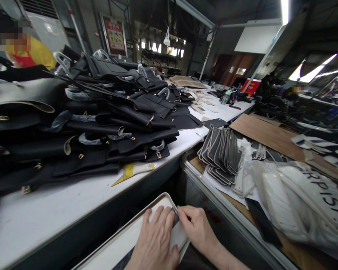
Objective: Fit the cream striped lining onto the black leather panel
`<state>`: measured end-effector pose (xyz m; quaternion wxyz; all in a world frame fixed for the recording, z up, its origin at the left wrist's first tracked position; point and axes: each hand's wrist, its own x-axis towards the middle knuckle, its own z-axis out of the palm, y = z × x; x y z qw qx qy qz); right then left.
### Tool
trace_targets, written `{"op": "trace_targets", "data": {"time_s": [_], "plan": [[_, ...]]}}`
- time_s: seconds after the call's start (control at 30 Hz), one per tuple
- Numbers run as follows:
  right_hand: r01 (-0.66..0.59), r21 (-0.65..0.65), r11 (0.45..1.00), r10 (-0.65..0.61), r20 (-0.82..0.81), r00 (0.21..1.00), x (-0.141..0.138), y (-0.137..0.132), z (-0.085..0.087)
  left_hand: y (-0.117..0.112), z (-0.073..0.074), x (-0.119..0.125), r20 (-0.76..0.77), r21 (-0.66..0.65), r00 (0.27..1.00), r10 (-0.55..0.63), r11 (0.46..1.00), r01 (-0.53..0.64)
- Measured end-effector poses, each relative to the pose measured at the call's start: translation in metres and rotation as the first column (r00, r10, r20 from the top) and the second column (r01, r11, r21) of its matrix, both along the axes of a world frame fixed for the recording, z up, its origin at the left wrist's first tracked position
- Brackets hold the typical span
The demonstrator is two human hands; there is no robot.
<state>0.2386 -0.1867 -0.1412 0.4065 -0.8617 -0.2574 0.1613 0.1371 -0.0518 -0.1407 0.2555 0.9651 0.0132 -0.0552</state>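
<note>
In the head view, a long white panel [107, 250] with a raised, brown-lined rim and a rounded far corner lies in front of me. My left hand [156, 238] rests flat on it, fingers stretched out and slightly apart. A white piece with a dark grey patch [175, 218] shows inside the rim, between my hands. At the right edge near the far corner, my right hand [195, 227] is closed, thumb and forefinger pinching the rim. Whether its fingertips also hold the inner piece is hidden.
Black leather bags [87, 157] are heaped on the white table [45, 210] at left, beside a yellow-and-white scrap [133, 172]. On the right stand stacked dark panels [221, 152], a plastic bag of white parts [293, 202] and a black phone [263, 221]. A person in yellow [41, 52] is far left.
</note>
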Motion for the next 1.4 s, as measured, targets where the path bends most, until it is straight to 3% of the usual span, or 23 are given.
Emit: {"op": "trace_targets", "data": {"time_s": [0.1, 0.27, 0.5, 0.93, 1.4], "plan": [[0.052, -0.052, 0.997, -0.060, -0.174, 0.983, 0.016, 0.002, 0.002, 0.001, -0.002, -0.002, 0.044, -0.013, 0.999, 0.029, 1.000, -0.028], [0.038, -0.046, 0.998, -0.052, -0.342, 0.938, 0.032, 0.002, -0.002, 0.001, 0.003, -0.001, 0.063, -0.033, 0.997, 0.041, 0.999, -0.039], [0.060, -0.054, 0.997, -0.080, -0.622, 0.779, 0.047, 0.008, 0.008, 0.002, 0.007, 0.006, 0.111, 0.009, 0.994, 0.011, 1.000, -0.012], [0.051, -0.142, 0.989, -0.132, -0.652, 0.746, 0.052, 0.020, 0.011, 0.002, 0.012, 0.007, 0.107, 0.049, 0.994, -0.020, 0.999, 0.014], [-0.030, -0.133, 0.991, -0.087, -0.786, 0.612, 0.059, 0.021, -0.007, 0.007, 0.005, 0.009, 0.086, -0.057, 0.996, 0.031, 0.998, -0.026]]}}
